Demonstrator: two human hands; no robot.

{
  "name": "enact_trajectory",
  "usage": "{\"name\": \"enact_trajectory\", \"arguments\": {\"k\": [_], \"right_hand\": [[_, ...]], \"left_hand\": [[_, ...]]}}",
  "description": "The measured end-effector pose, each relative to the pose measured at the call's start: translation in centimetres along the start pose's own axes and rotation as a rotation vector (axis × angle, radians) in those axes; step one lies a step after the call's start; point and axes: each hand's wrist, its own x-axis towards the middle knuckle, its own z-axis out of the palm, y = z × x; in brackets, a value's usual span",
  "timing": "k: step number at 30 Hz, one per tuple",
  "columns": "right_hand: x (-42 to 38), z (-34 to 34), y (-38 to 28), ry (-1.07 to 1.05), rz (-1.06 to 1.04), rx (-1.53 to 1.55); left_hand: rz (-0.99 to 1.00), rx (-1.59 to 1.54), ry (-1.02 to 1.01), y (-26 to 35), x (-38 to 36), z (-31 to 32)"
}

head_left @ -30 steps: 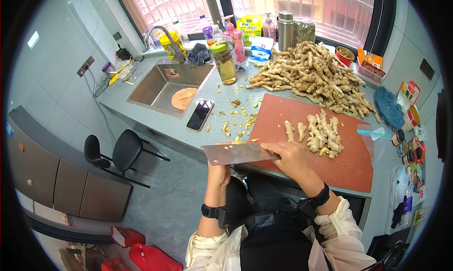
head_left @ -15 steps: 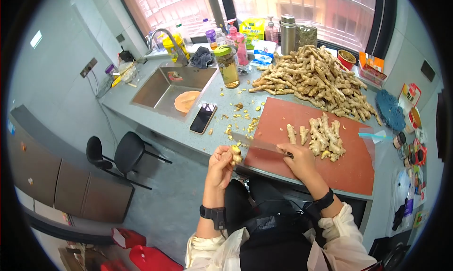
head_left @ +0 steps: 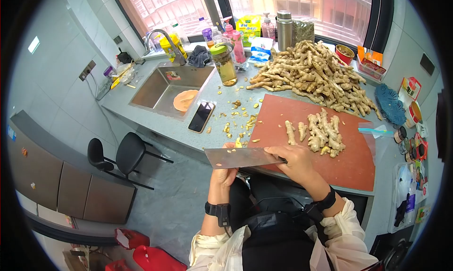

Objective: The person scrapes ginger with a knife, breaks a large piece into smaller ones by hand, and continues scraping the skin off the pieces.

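A broad-bladed cleaver point(head_left: 243, 158) is in my right hand point(head_left: 295, 162), closed round its dark handle at the near edge of the red-brown cutting board point(head_left: 278, 122). Its blade points left, broad side towards me, in front of my left hand point(head_left: 224, 177). My left fingers are bent around a piece of ginger, mostly hidden behind the blade; a yellow cut bit point(head_left: 238, 142) shows just above it. Several ginger pieces point(head_left: 324, 134) lie on the board. Yellow trimmings point(head_left: 243, 122) are scattered on the counter left of it.
A large heap of ginger point(head_left: 316, 75) covers the counter behind the board. On the left are a phone point(head_left: 202, 117), a lidded drink bottle point(head_left: 223, 66) and a steel sink point(head_left: 155, 89) with an orange bowl point(head_left: 185, 101). Jars and a blue dish point(head_left: 390, 104) stand right.
The cleaver has turned and swung left, from behind the ginger to in front of my left hand. The cut face of the held ginger is now largely covered by the blade.
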Motion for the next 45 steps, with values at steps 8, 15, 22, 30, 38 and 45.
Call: {"name": "enact_trajectory", "arguments": {"k": [8, 15, 22, 30, 38, 45], "right_hand": [[-0.3, 1.4, 1.4, 0.062, -0.047, -0.062], [-0.9, 1.1, 3.5, -0.057, 0.102, -0.257], [-0.3, -0.1, 1.3, -0.008, 0.131, -0.035], [0.0, 0.3, 0.2, 0.014, -0.105, -0.172], [-0.4, 1.6, 1.2, 0.066, -0.088, -0.162], [-0.2, 1.1, 2.9, 0.007, 0.004, -0.243]], "left_hand": [[0.068, 0.012, 0.035, -0.3, -0.2, 0.2], [0.015, -0.051, -0.27, 1.2, -0.6, 0.0], [0.096, 0.215, -0.021, 1.0, 0.0, -0.1], [0.09, 0.312, 0.031, 0.3, -0.1, -0.6], [0.105, 0.228, 0.07, -0.3, -0.1, -0.9], [0.129, 0.087, -0.2, 1.4, -1.0, -0.5]]}}
